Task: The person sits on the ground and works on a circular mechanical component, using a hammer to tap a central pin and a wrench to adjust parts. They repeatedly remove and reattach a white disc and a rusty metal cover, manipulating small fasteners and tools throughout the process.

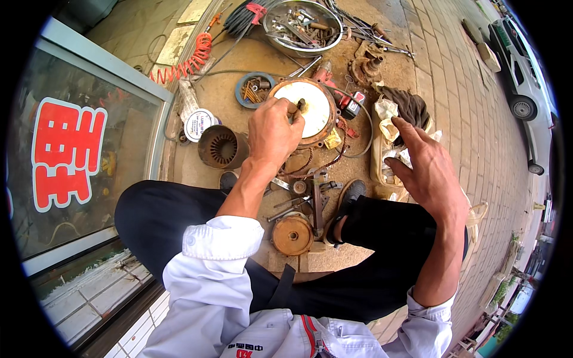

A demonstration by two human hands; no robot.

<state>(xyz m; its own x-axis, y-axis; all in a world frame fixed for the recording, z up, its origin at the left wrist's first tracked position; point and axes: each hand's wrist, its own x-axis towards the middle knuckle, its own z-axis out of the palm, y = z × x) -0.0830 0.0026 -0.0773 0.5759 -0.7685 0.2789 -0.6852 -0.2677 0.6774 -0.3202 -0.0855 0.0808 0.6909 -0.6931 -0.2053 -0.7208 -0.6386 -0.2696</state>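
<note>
My left hand (pixel 273 132) is over a round housing (pixel 316 126) with a white face and a rusty, bolted rim. Its fingers are pinched together beside a small dark stub (pixel 302 106) near the middle of that face. What they grip, if anything, I cannot make out. Off to the right, my right hand (pixel 428 170) hangs above an open container (pixel 377 170) with crumpled white wrapping (pixel 387 111) in it. Thumb and fingers there are spread, and nothing shows between them. A dark brown cloth (pixel 406 102) lies at the container's far end.
Left of the housing stand a slotted metal cylinder (pixel 222 148), a white-lidded tub (pixel 200 124) and a blue dish (pixel 255 89) of small parts. Beyond are a metal basin (pixel 303 27) of hardware and a red power tool (pixel 325 76). A rusty disc (pixel 292 234) lies between my legs.
</note>
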